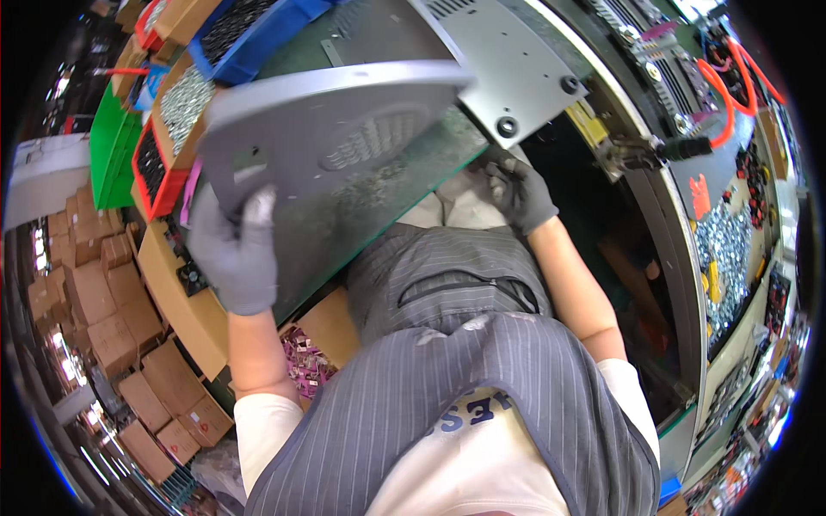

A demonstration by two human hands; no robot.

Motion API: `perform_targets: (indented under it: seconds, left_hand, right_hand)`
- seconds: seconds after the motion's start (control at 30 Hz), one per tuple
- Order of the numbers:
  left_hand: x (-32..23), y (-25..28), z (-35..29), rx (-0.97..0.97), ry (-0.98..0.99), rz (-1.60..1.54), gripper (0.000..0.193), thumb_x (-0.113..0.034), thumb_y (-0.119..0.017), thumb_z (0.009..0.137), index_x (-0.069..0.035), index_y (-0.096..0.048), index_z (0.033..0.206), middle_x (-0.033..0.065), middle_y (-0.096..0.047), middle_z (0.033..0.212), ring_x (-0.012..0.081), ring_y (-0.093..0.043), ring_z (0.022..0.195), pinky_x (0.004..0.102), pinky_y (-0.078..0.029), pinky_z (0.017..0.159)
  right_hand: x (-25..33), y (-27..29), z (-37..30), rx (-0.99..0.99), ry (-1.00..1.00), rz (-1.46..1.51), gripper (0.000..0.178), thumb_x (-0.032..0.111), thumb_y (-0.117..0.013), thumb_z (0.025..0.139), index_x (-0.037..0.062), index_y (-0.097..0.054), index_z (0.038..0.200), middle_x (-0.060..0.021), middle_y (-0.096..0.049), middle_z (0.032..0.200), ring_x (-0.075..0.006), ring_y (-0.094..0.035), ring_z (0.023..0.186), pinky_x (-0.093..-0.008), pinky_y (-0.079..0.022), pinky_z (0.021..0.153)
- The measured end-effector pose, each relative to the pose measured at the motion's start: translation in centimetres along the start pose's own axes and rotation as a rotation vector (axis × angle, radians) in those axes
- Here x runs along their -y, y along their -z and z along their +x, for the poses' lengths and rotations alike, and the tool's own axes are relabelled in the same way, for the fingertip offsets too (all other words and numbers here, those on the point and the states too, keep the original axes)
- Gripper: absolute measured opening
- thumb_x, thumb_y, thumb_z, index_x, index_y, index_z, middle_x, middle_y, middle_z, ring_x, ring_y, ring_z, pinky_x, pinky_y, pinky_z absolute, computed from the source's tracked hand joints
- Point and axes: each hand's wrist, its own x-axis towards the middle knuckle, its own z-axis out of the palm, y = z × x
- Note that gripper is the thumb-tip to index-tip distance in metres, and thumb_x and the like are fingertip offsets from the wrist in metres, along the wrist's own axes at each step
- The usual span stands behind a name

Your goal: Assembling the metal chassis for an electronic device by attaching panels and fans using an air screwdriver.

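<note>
My left hand [237,245], in a grey glove, grips the near left edge of a dark grey vented panel [301,146] with a light curved rim. The panel is tilted up above the bench and slightly blurred. Its oval of vent slots faces me. Just below the corner of a grey metal cover [516,73] with black round feet is my right hand [520,193], gloved too. Its fingers are curled in, and whatever they may hold is too small or hidden to make out. Whether this hand touches the cover I cannot tell.
A green-edged glass bench top [379,206] lies before me. On the left stand a blue bin [245,43] of dark screws, a red bin [155,168] and a green bin [112,150]. An orange coiled air hose [727,95] with a tool hangs right, above silvery hardware [723,267].
</note>
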Motion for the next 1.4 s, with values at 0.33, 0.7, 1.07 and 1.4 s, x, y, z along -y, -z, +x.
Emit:
perform_targets:
  seconds: [0.33, 0.7, 1.07, 1.4]
  left_hand:
    - [-3.6, -0.5, 1.4, 0.125, -0.649, 0.552, 0.032, -0.001, -0.072, 0.067, -0.008, -0.064, 0.096, 0.0050, -0.057, 0.073, 0.0171, -0.057, 0.068, 0.0295, -0.046, 0.063]
    - [4.1, -2.7, -1.2, 0.083, -0.271, 0.150, 0.065, -0.009, -0.072, 0.071, -0.003, -0.041, 0.128, 0.0117, -0.056, 0.101, 0.0209, -0.059, 0.090, 0.0327, -0.047, 0.076]
    - [8.0, -3.8, -1.8, 0.296, -0.108, 0.087, 0.023, -0.010, -0.069, 0.073, -0.004, -0.063, 0.094, 0.0113, -0.059, 0.091, 0.0263, -0.059, 0.084, 0.0344, -0.048, 0.074]
    - [6.7, -4.7, -0.9, 0.328, -0.002, 0.183, 0.019, -0.018, -0.062, 0.081, -0.001, -0.063, 0.090, 0.0143, -0.062, 0.090, 0.0330, -0.058, 0.084, 0.0372, -0.044, 0.078]
  right_hand:
    - [3.7, -14.3, -15.4, 0.555, -0.030, -0.288, 0.037, 0.030, -0.053, 0.088, -0.0022, -0.053, 0.107, -0.0108, -0.061, 0.072, -0.0169, -0.055, 0.049, -0.0239, -0.042, 0.041]
    - [10.0, -18.8, -14.7, 0.868, 0.239, 0.527, 0.076, -0.001, -0.047, 0.084, -0.0060, 0.005, 0.140, -0.0130, -0.056, 0.059, -0.0132, -0.045, 0.030, -0.0224, -0.044, 0.028]
    - [11.4, -19.6, -8.6, 0.090, 0.778, -1.444, 0.036, 0.028, -0.068, 0.075, -0.0015, -0.057, 0.092, -0.0048, -0.057, 0.066, -0.0100, -0.051, 0.047, -0.0194, -0.038, 0.043]
    - [12.2, -22.5, -4.1, 0.280, 0.723, -1.216, 0.022, 0.017, -0.062, 0.081, -0.0018, -0.060, 0.094, -0.0071, -0.062, 0.076, -0.0123, -0.059, 0.062, -0.0239, -0.047, 0.057]
